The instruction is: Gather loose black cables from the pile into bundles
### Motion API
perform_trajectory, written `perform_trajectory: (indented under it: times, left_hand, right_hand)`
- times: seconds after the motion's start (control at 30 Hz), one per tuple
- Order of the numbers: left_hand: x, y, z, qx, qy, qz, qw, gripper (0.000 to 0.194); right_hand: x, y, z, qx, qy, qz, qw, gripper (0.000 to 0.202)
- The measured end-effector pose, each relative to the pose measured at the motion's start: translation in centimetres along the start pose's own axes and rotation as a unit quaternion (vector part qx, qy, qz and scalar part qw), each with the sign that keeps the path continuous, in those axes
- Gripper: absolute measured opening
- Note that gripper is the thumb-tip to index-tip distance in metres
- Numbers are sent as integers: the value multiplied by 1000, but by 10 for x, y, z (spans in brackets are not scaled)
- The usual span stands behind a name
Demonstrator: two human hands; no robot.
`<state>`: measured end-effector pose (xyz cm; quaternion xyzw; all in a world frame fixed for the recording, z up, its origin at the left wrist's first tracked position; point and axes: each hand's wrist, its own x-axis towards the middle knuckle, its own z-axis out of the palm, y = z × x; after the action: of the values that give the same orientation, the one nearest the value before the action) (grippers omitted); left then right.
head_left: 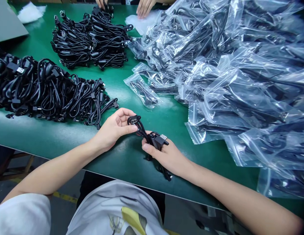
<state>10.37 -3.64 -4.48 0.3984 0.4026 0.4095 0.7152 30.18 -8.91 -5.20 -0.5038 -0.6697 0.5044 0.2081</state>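
Spanning the gap between the two hands, a short black cable (147,135) is held just above the near edge of the green counter (68,137). Its long axis is laid from upper left to lower right. One rounded connector end is pinched between the thumb and fingertips of the left hand (115,127), whose remaining fingers are curled loosely open above it. The other end, a plug with a metal tip, is seen resting across the fingers of the right hand (166,155), which are closed around the bundled middle of the cable; a loose tail is left hanging below that hand, over the counter edge. Both hands are equally engaged, so neither can be called nearer; the cable is stretched between them with the right hand lower and closer to the body.

Further out on the left, a long heap of unbagged black cables (44,89) is spread on the counter, well apart from the hands. A single bagged cable (142,89) is lying beyond the hands, near the middle. To the right, a large pile of clear plastic bags (240,75) holding cables is heaped. At the far edge, a second stack of black cables (90,42) is seen, with another person's hands (144,7) just behind it.
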Motion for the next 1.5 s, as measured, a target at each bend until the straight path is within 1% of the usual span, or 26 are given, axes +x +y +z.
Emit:
perform_trajectory:
  times: [0.1,0.33,0.4,0.47,0.53,0.57,0.67,0.73,0.83,0.9,0.97,1.03,1.1,1.17,1.23,1.5]
  left_hand:
    - [-1,1,0,15,-17,15,1000,37]
    - [-2,1,0,58,-27,43,997,32]
    - [-2,2,-2,59,-31,46,997,32]
    - [-2,4,-3,57,-42,36,997,32]
    - [-2,6,-4,59,-66,11,996,30]
    - [-3,6,-4,63,-80,-5,995,29]
    - [-3,4,-2,85,-113,-31,989,31]
    - [-3,1,-1,100,-101,-17,990,37]
    - [-2,-4,0,121,-62,16,991,42]
    - [-2,-4,1,136,-61,16,989,43]
    - [-4,-2,2,151,-96,-28,983,41]
    - [-7,0,4,163,-150,-101,970,35]
    - [-10,1,7,167,-192,-154,955,28]
    - [-11,2,9,164,-200,-162,952,23]
    - [-11,1,9,166,-192,-148,956,21]
    - [-9,0,9,186,-181,-122,958,16]
  right_hand:
    - [1,0,0,17,1,14,1000,33]
    - [0,0,1,12,14,-15,1000,27]
    - [1,0,-3,59,-5,-6,998,33]
    - [3,-2,-8,142,-46,4,989,42]
    - [6,-3,-13,215,-80,5,973,45]
    - [6,-4,-14,233,-82,5,969,44]
    - [8,-2,-12,244,-44,16,969,41]
    - [9,1,-7,268,-31,33,962,41]
    - [12,4,-3,360,-21,45,932,42]
    - [15,4,-6,405,18,35,913,41]
    - [17,4,-13,420,75,15,904,36]
    - [20,4,-23,413,128,-16,901,32]
    - [21,5,-33,400,157,-44,902,32]
    - [20,5,-40,386,165,-59,906,33]
    - [19,3,-44,379,166,-67,908,35]
    - [6,-14,-47,346,148,-115,919,36]
